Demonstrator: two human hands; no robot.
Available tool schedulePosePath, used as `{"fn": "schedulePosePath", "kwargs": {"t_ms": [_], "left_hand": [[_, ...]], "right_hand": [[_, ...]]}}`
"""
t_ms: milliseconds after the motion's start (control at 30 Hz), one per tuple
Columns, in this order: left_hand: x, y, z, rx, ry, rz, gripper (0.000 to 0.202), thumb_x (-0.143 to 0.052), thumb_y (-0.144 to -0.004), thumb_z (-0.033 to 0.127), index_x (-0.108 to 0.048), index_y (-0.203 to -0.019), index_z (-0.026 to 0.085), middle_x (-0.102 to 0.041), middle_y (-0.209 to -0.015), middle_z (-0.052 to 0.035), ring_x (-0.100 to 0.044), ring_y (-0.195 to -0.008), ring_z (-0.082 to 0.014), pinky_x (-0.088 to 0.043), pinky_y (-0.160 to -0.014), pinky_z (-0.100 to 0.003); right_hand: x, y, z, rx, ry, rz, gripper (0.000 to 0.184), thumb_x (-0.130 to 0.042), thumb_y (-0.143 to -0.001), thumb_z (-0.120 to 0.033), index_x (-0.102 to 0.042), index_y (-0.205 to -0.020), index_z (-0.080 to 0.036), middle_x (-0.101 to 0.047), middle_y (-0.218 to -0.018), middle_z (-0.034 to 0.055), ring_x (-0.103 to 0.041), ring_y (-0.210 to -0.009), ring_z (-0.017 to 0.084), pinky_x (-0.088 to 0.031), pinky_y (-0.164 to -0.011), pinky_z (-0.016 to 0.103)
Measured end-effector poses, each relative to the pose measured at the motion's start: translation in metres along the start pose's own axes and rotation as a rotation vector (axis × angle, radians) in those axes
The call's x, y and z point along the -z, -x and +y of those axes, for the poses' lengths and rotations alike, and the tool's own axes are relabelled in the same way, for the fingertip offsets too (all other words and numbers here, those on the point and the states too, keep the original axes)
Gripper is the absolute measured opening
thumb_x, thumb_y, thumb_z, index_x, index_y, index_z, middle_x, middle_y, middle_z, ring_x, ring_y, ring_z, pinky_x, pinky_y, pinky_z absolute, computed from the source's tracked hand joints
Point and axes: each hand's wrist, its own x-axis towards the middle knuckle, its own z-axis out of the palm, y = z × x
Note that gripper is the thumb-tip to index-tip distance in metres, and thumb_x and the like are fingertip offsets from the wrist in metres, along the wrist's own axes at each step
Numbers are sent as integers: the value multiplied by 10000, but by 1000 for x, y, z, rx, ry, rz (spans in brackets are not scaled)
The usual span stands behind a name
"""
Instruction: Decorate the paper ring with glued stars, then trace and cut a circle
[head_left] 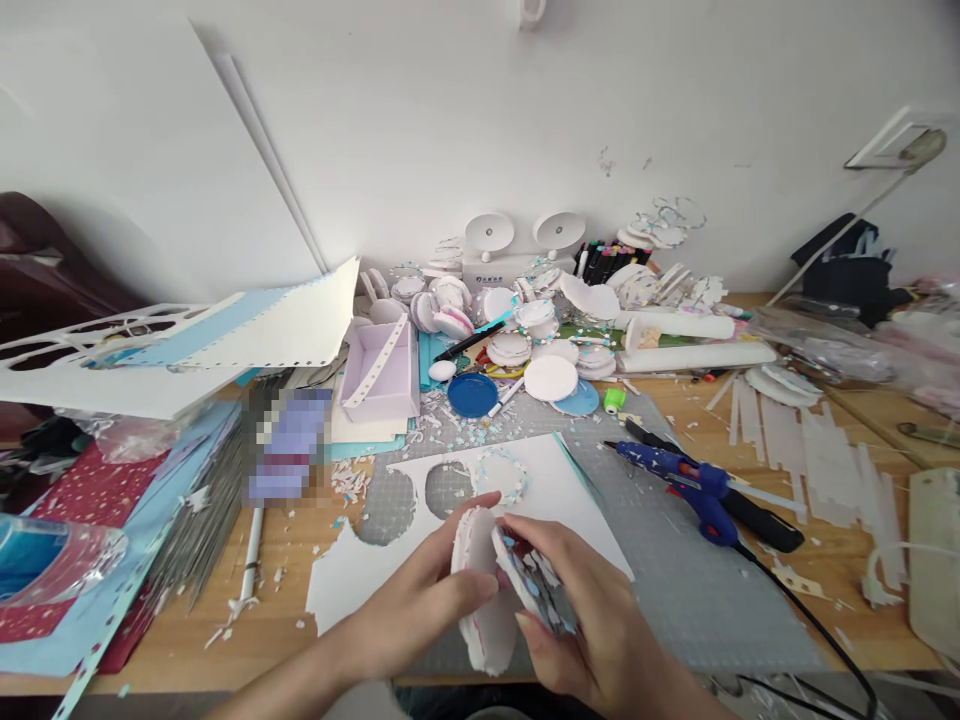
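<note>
My left hand point(431, 600) is closed round a thick white disc point(487, 640) with a rough edge, which stands on its side, its thumb lying across the inner face. In my right hand point(592, 600) is a second disc with a shiny, mirror-like face point(536, 580) that shows blue and white patches. The two discs stand close together, tilted apart, and I cannot tell whether they touch. Beneath the hands lies a white sheet point(555, 510) with round cut-outs, and a thin ring of blue and white bits point(501, 472) rests on it.
A blue glue gun point(675, 470) lies at the right on the grey cutting mat point(652, 600). Behind are a lilac box point(381, 370), a blue round lid point(472, 394) and several white discs point(551, 378). Clear glue sticks point(825, 460) lie far right. Scraps litter the wooden table.
</note>
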Motion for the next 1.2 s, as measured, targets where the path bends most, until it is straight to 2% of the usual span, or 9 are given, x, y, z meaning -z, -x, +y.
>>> {"fn": "schedulePosePath", "kwargs": {"t_ms": [167,300,467,567,700,867,1000,1100,1200], "left_hand": [[2,1,-7,30,23,31,633,-595,-763,351,-449,-1371,257,-629,-1207,-47,-544,-1118,-284,-413,-932,-374],[-2,-3,-11,76,304,9,556,-557,-768,332,-482,-1315,257,-662,-1053,-47,-604,-996,-270,-468,-813,-347],[4,-6,2,10,673,-115,547,-483,-713,393,-550,-1198,148,-670,-984,-130,-651,-869,-329,-497,-739,-411],[12,-1,15,-70,661,-102,549,-461,-736,380,-561,-1200,104,-670,-1009,-165,-641,-892,-342,-503,-732,-412],[18,6,22,-108,621,-66,555,-502,-734,348,-549,-1239,124,-659,-1068,-145,-634,-926,-327,-511,-753,-397],[16,5,19,-145,558,-57,656,-563,-710,335,-469,-1332,150,-621,-1179,-140,-581,-1074,-363,-483,-875,-451],[14,1,13,-164,448,-43,776,-609,-725,360,-326,-1432,211,-558,-1290,-135,-575,-1085,-349,-483,-860,-426],[13,0,9,-198,305,11,749,-604,-773,408,-303,-1435,231,-535,-1319,-136,-568,-1079,-336,-473,-855,-415],[7,1,11,-209,143,29,682,-580,-822,479,-322,-1411,252,-520,-1328,-119,-531,-1120,-329,-449,-895,-415]], "right_hand": [[0,-5,0,84,39,-2,515,-448,-832,-155,-361,-1339,-144,-662,-1137,129,-654,-1034,221,-558,-863,310],[-3,-3,2,88,47,30,463,-401,-877,-148,-386,-1340,-151,-667,-1138,123,-656,-1040,214,-558,-875,313],[4,7,19,-272,1,258,309,-326,-959,-185,-538,-1182,-209,-708,-1037,89,-700,-914,200,-580,-706,233],[12,8,32,-361,81,253,295,-340,-971,-240,-556,-1171,-224,-708,-1046,85,-690,-943,221,-581,-709,271],[13,8,39,-342,213,68,341,-390,-957,-298,-451,-1277,-198,-644,-1172,122,-642,-1048,241,-563,-814,354],[-3,9,42,-265,325,-126,589,-520,-898,-412,-299,-1380,-157,-490,-1331,185,-471,-1248,303,-459,-970,498],[-6,4,39,-166,361,-102,803,-607,-791,-544,-278,-1401,-138,-320,-1445,206,-277,-1345,393,-326,-1029,601],[2,-3,27,-81,286,39,629,-578,-825,-426,-352,-1335,-135,-394,-1352,191,-356,-1265,358,-345,-996,544],[8,-13,10,53,194,104,362,-522,-854,-304,-448,-1165,-133,-525,-1090,141,-494,-1010,271,-419,-839,435]]}}
